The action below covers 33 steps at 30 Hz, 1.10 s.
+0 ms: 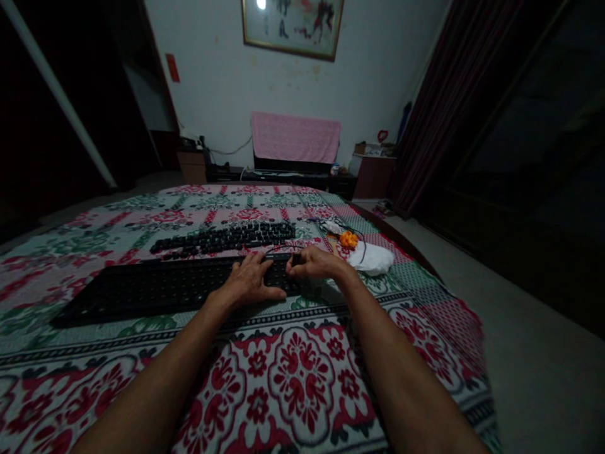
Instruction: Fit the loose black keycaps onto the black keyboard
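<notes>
A black keyboard base (pixel 155 284) lies across the patterned cloth, with most of its keycaps off. My left hand (pixel 250 277) rests on the right part of the base, fingers spread and thumb stretched out to the right. Over the right end of the base, my right hand (pixel 309 261) is closed in a pinch on a small black piece (pixel 297 259); its exact kind is too dark to tell. Behind the base, loose black keycaps (pixel 231 236) are laid out in rows. A thin black cable (pixel 283 248) curves just behind my hands.
Right of my right hand lie a white cloth or bag (pixel 373 259), an orange knobbly item (pixel 348 239) and a wooden-looking strip (pixel 334 246). The patterned cloth (pixel 302 378) covers the surface, whose edge drops to the floor (pixel 510 340) at right. A pink towel (pixel 295 137) hangs farther back.
</notes>
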Each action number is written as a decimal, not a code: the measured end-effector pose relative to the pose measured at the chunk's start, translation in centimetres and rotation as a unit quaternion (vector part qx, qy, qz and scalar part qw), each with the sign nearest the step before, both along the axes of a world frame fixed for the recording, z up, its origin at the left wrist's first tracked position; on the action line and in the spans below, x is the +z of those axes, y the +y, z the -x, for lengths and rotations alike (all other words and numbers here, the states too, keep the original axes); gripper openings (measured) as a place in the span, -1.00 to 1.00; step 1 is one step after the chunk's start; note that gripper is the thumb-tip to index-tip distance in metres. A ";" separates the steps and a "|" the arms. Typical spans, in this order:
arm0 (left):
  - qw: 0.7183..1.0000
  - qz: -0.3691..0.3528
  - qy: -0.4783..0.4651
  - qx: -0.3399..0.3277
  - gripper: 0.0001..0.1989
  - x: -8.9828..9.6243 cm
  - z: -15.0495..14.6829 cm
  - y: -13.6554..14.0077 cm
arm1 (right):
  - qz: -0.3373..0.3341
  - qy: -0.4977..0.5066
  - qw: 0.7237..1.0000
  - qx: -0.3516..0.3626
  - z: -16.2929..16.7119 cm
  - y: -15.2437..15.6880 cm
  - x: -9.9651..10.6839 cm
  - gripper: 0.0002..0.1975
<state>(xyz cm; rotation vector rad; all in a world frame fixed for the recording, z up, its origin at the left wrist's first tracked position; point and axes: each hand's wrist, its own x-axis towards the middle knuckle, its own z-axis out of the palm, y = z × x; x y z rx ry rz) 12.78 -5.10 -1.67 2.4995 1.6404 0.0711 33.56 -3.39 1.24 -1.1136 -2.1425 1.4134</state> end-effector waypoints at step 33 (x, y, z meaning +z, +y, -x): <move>1.000 0.012 -0.002 0.002 -0.05 0.2 -0.1 -0.1 | -0.061 -0.025 0.997 0.031 0.7 0.5 0.1 -0.90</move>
